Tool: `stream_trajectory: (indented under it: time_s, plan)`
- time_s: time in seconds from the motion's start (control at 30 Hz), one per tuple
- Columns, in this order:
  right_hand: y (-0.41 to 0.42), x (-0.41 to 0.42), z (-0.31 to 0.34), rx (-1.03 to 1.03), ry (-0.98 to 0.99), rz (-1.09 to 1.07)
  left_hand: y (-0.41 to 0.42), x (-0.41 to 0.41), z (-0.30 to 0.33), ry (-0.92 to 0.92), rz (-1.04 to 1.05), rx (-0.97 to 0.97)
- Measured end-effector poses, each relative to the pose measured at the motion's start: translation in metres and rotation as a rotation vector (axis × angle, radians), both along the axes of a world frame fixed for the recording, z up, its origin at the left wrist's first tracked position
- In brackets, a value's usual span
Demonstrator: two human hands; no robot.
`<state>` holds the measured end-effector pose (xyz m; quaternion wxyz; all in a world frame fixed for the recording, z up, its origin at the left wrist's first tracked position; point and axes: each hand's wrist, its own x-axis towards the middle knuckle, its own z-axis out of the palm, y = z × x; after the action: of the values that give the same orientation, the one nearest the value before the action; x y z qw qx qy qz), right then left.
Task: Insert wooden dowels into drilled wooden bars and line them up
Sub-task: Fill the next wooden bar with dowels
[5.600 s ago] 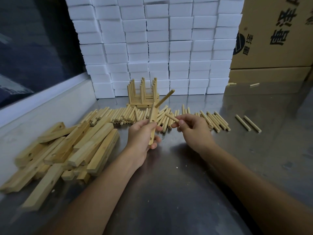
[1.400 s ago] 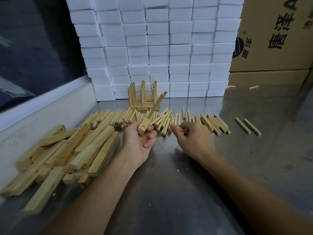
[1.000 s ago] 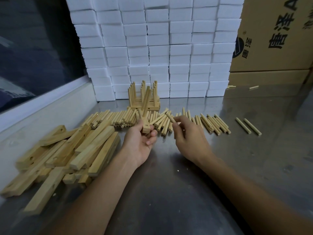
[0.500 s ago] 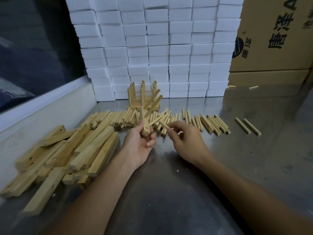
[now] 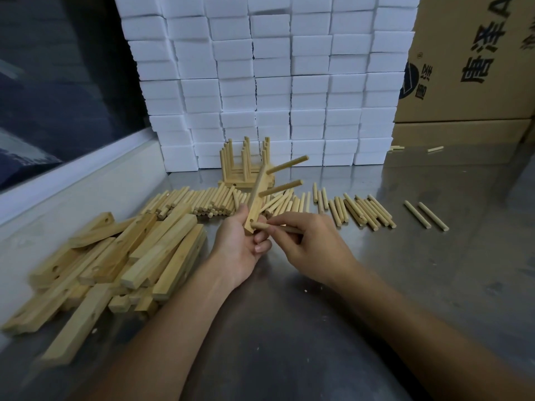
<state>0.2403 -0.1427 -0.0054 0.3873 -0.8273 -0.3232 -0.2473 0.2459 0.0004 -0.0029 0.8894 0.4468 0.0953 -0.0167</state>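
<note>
The left hand (image 5: 240, 244) grips a drilled bar (image 5: 256, 199) already carrying two dowels; the right hand (image 5: 307, 241) pinches a third dowel (image 5: 262, 226) at its lowest hole. Finished bars (image 5: 246, 169) stand behind, while many undrilled-looking loose bars (image 5: 130, 256) and loose dowels (image 5: 202, 202) await on the bench (image 5: 318, 328).

Stacked white foam blocks (image 5: 272, 82) line the back of a steel table (image 5: 434, 285).
Far beyond the fingers rises the white wall; up to their right stand printed cardboard boxes (image 5: 474, 62).
</note>
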Motion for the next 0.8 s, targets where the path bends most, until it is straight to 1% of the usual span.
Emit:
stream_trajectory:
  time_s: [0.1,0.2,0.37,0.53,0.63,0.8]
  plan:
    - [0.0,0.0,0.0,0.007,0.002,0.0,-0.001,0.001,-0.001,-0.007,-0.01,0.024]
    - [-0.001,0.0,0.001,-0.052,0.006,-0.025,-0.001,0.001,-0.002,-0.019,-0.022,0.04]
    - [-0.004,-0.003,0.01,-0.275,-0.08,-0.064,-0.003,0.002,-0.006,-0.042,-0.007,0.096]
    - [-0.002,-0.005,0.011,-0.476,-0.183,-0.163,-0.006,0.003,-0.009,-0.074,0.04,0.198]
    - [-0.002,-0.007,0.008,-0.471,-0.212,-0.175,-0.006,0.003,-0.011,-0.09,0.046,0.233]
    - [0.003,-0.01,0.002,-0.457,-0.168,-0.187,-0.007,0.003,-0.011,-0.1,0.035,0.294]
